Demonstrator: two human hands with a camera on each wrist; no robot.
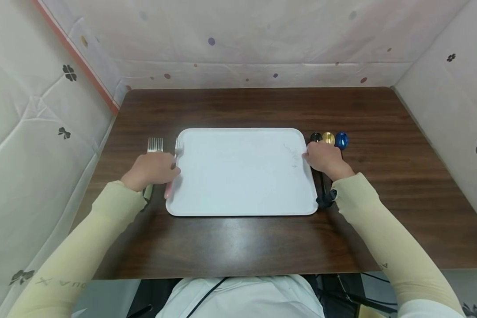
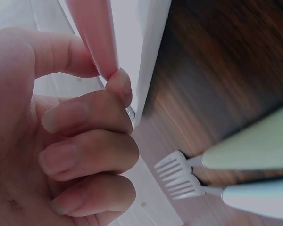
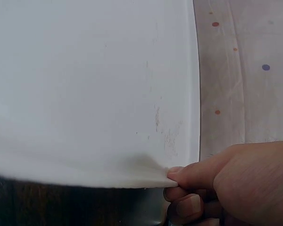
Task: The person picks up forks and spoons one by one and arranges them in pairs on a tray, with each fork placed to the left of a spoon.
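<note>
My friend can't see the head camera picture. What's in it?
A right hand pinches the right edge of a white tray at a brown wooden table, while a left hand holds a pink-handled fork at the tray's left edge. Other forks show by the left hand; three shiny rounded things, black, gold and blue, by the right.

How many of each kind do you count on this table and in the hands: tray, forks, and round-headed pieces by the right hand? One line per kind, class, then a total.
Tray: 1 (white tray)
Forks: 3 (pink fork, green fork, pale blue fork)
Round-headed pieces: 3 (black head, gold head, blue head)
Total: 7
</note>
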